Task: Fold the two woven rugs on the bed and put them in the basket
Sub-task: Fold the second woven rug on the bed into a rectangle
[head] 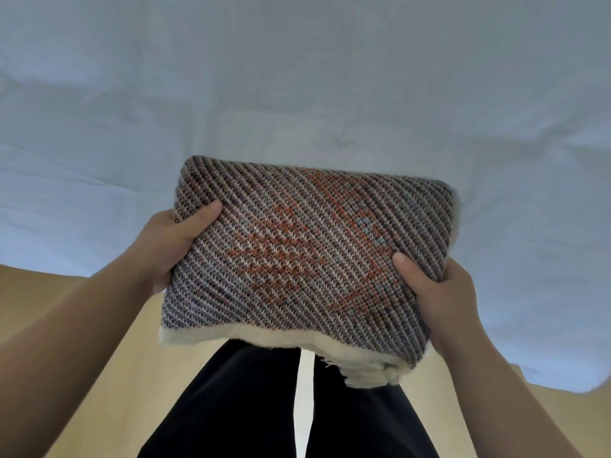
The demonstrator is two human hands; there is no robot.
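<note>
A folded woven rug, grey diagonal weave with an orange pattern and a cream fleecy edge, is held up in the air in front of me, over the near edge of the bed. My left hand grips its left side, thumb on top. My right hand grips its right side, thumb on top as well. Only this one rug shows. No basket is in view.
The bed, covered by a white sheet, fills the upper part of the view. Its wooden side panel runs along below the sheet. My legs in dark trousers stand against it.
</note>
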